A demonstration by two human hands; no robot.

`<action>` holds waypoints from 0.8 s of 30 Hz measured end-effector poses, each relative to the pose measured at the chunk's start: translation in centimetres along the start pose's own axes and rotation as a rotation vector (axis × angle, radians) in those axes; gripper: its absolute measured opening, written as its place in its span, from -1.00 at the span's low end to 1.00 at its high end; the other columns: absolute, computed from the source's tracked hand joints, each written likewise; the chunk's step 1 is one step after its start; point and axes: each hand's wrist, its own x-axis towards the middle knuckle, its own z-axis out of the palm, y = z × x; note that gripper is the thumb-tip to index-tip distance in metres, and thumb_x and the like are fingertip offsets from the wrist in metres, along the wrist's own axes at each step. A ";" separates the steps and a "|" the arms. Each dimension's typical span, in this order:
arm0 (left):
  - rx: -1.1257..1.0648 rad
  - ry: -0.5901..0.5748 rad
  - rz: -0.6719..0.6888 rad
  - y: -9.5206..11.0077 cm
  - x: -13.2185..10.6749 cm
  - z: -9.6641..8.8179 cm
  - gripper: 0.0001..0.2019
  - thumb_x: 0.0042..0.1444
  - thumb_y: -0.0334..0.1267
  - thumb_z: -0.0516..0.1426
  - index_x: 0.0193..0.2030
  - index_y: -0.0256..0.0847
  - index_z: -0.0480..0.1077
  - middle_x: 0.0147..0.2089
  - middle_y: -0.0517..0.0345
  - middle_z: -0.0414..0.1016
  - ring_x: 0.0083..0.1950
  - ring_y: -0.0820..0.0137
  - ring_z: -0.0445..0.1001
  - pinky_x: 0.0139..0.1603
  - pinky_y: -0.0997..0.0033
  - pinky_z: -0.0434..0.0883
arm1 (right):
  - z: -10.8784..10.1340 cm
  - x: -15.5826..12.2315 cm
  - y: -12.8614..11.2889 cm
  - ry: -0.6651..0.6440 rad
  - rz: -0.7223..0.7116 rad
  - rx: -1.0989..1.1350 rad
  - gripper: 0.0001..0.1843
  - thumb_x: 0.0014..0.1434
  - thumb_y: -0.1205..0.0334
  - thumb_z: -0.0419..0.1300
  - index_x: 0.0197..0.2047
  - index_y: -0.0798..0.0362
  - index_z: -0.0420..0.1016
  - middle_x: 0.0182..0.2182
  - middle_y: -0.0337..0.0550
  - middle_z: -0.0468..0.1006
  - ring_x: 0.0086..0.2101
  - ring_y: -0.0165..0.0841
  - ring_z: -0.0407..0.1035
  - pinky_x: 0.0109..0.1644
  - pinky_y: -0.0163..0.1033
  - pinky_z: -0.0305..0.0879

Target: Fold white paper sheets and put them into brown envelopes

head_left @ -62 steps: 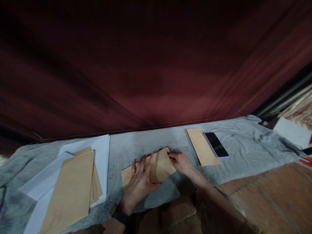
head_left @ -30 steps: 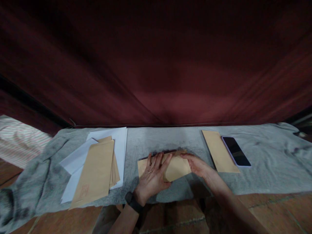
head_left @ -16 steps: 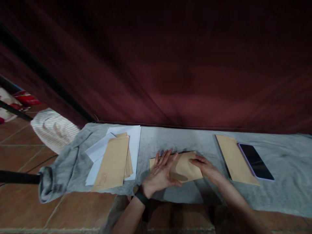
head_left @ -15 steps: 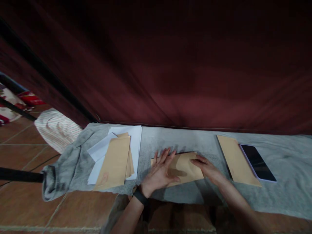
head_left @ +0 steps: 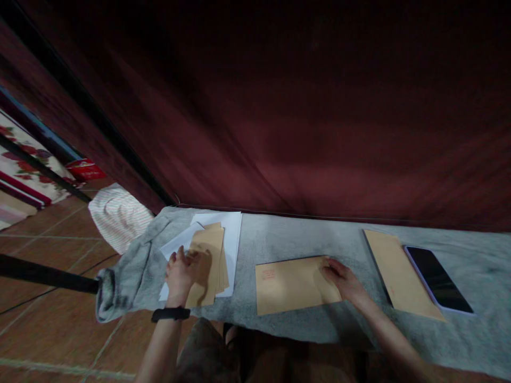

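Observation:
A brown paper envelope with small red print near its left end lies flat on the grey cloth. My right hand pinches its upper right corner. Over at the left, my left hand, with a dark band on the wrist, is above a fanned pile of brown envelopes. Its fingers are apart and slightly bent, near the pile's left edge; whether they touch it I cannot tell. Under that pile are white paper sheets, one of them set at a slant.
Another brown envelope lies to the right, beside a phone with a purple edge. The grey cloth covers a long narrow surface. Behind it hangs a dark red curtain. Black bars and a striped cloth are at the left.
My left hand has left the middle envelope and moved left to the envelope pile. The middle envelope's red print now shows. My right hand stays at its right end. The view has shifted slightly.

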 end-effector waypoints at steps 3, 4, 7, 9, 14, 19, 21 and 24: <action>0.037 -0.033 0.041 0.4 -1.1 0.2 -0.28 0.23 -0.02 0.10 0.42 -0.43 0.11 0.38 -0.46 0.21 0.37 -0.15 0.26 0.28 -0.16 0.28 | 0.1 0.1 0.8 0.057 -0.052 -0.102 -0.72 0.09 -0.04 0.14 -0.31 -0.03 0.53 -0.44 -0.20 0.59 -0.36 -0.20 0.47 -0.29 -0.18 0.35; 0.043 -0.046 0.082 0.9 -1.9 0.6 -0.29 0.22 0.03 0.11 0.43 -0.28 0.11 0.45 -0.33 0.15 0.42 -0.13 0.17 0.33 -0.20 0.21 | 0.2 0.1 1.0 0.073 -0.058 -0.131 -0.70 0.10 -0.04 0.13 -0.28 -0.02 0.53 -0.44 -0.19 0.60 -0.36 -0.19 0.48 -0.27 -0.17 0.36; 0.104 -0.157 0.233 2.3 -4.3 2.2 -0.23 0.21 0.12 0.10 0.47 -0.18 0.06 0.53 -0.27 -0.01 0.53 -0.12 -0.08 0.39 -0.28 0.05 | 0.4 0.2 1.5 0.103 -0.064 -0.217 -0.65 0.12 -0.06 0.09 -0.22 0.00 0.53 -0.42 -0.13 0.62 -0.35 -0.15 0.52 -0.25 -0.13 0.38; 0.146 -0.219 0.243 2.8 -5.2 3.0 -0.25 0.24 0.12 0.05 0.48 -0.19 0.04 0.55 -0.27 -0.07 0.55 -0.13 -0.16 0.38 -0.38 -0.03 | 0.4 0.2 1.8 0.133 -0.083 -0.268 -0.63 0.14 -0.05 0.07 -0.18 0.01 0.54 -0.35 -0.08 0.65 -0.32 -0.14 0.54 -0.21 -0.10 0.40; 0.178 -0.245 0.223 2.5 -4.9 2.9 -0.28 0.27 0.08 0.01 0.49 -0.21 0.02 0.55 -0.25 -0.05 0.55 -0.10 -0.15 0.39 -0.36 -0.05 | 0.2 0.0 2.4 0.170 -0.125 -0.344 -0.62 0.17 0.00 0.07 -0.07 -0.01 0.53 -0.23 -0.04 0.67 -0.26 -0.14 0.58 -0.13 -0.09 0.46; 0.216 -0.243 0.281 2.5 -4.6 1.9 -0.34 0.27 -0.05 0.00 0.45 -0.27 0.07 0.52 -0.28 0.02 0.52 -0.06 -0.04 0.33 -0.37 0.06 | 0.6 -0.2 0.0 0.220 -0.222 -0.520 -0.60 0.19 0.14 0.08 0.04 0.02 0.52 -0.12 0.04 0.63 -0.14 -0.11 0.55 0.01 -0.01 0.44; 0.240 -0.208 0.300 2.3 -4.5 1.4 -0.34 0.26 -0.08 0.01 0.45 -0.27 0.07 0.52 -0.30 0.03 0.50 -0.07 0.01 0.32 -0.37 0.09 | 1.8 0.1 -1.9 0.202 -0.284 -0.490 -0.60 0.18 0.18 0.09 0.05 0.04 0.53 -0.05 0.05 0.61 -0.03 -0.09 0.50 0.10 0.04 0.40; 0.256 -0.169 0.320 1.0 -3.9 0.5 -0.35 0.25 -0.11 0.02 0.45 -0.26 0.07 0.51 -0.27 0.06 0.48 -0.05 0.07 0.30 -0.31 0.15 | 5.2 1.2 -5.1 0.062 -0.274 -0.241 -0.66 0.13 0.24 0.13 -0.05 0.00 0.58 -0.11 -0.04 0.64 -0.15 -0.18 0.53 0.03 -0.01 0.45</action>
